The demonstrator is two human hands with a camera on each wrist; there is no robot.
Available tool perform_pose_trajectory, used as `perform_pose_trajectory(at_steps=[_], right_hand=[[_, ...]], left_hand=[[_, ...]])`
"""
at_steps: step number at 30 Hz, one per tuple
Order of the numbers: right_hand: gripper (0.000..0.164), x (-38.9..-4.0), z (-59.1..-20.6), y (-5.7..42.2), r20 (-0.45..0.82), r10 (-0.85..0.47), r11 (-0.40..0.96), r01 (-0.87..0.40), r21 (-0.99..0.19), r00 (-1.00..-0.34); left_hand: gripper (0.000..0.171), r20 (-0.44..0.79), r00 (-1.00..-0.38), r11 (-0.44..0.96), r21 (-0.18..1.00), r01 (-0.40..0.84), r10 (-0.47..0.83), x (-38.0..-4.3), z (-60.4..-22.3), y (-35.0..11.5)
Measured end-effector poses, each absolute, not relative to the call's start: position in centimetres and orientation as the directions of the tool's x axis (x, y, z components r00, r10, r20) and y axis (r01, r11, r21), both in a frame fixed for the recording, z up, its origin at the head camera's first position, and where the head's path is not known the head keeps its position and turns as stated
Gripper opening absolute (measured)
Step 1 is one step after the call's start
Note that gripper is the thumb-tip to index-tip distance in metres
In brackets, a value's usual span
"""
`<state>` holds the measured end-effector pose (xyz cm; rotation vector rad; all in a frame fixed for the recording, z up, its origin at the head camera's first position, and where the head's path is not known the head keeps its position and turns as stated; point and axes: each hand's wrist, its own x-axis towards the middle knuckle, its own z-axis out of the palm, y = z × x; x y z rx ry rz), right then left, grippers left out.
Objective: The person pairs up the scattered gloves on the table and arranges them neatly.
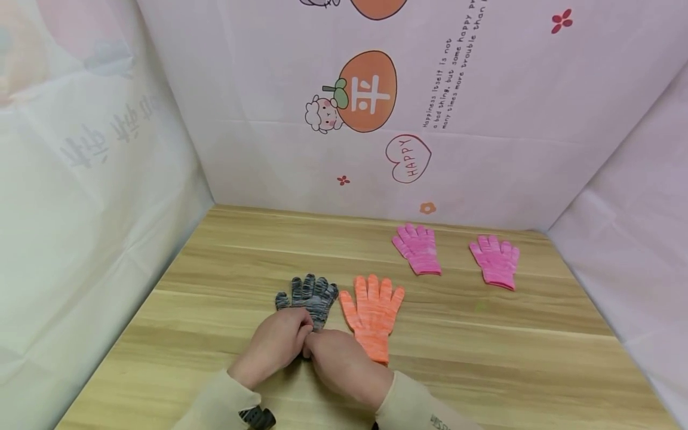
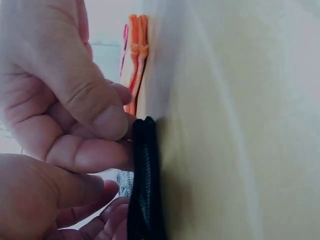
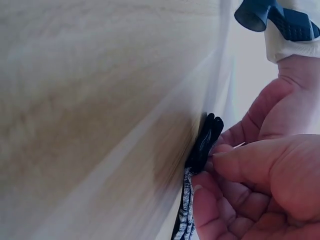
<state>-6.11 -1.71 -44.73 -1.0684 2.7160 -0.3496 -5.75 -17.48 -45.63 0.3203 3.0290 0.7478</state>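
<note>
A grey-and-black knit glove [image 1: 317, 298] lies palm down or up on the table, its fingers toward the far wall. My left hand [image 1: 279, 340] and right hand [image 1: 341, 358] meet at its near end, covering most of the cuff in the head view. Close up, the black cuff [image 2: 146, 180] stands narrow against the wood, and the right thumb [image 2: 107, 117] and fingers pinch its corner. The left hand [image 2: 35, 192] has its curled fingers at the same cuff. From the right wrist, the cuff [image 3: 205, 142] shows folded between the fingers.
Just right of the grey glove, an orange glove [image 1: 373, 310] lies flat, its cuff beside the right wrist. Two pink gloves [image 1: 419, 251] [image 1: 495, 263] lie farther back on the right. White printed sheets [image 1: 279, 161] wall the wooden table [image 1: 215, 286] at the back and sides.
</note>
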Motion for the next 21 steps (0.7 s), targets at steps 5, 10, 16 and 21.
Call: perform_pose_trajectory(at_steps=[5,10,16,21], right_hand=[[0.021,-6.3,-44.7,-1.2,-0.053,-0.713,0.672,-0.658,-0.339,-0.700],[0.020,-6.5,-44.6,-1.1,-0.037,-0.728,0.650,-0.672,-0.355,-0.685],[0.019,-6.6,-44.6,-1.2,-0.022,-0.736,0.640,-0.686,-0.347,-0.676],[0.019,-6.7,-44.5,-1.7,-0.026,-0.742,0.641,-0.699,-0.318,-0.669]], left_hand=[[0.006,0.092,-0.976,0.883,0.418,0.216,0.195,-5.1,-46.1,-17.4],[0.008,0.111,-0.978,0.891,0.405,0.207,0.177,-4.9,-46.3,-17.2],[0.007,0.123,-0.977,0.901,0.381,0.209,0.175,-4.7,-46.3,-17.4],[0.007,0.138,-0.978,0.909,0.367,0.199,0.158,-4.6,-46.5,-17.7]])
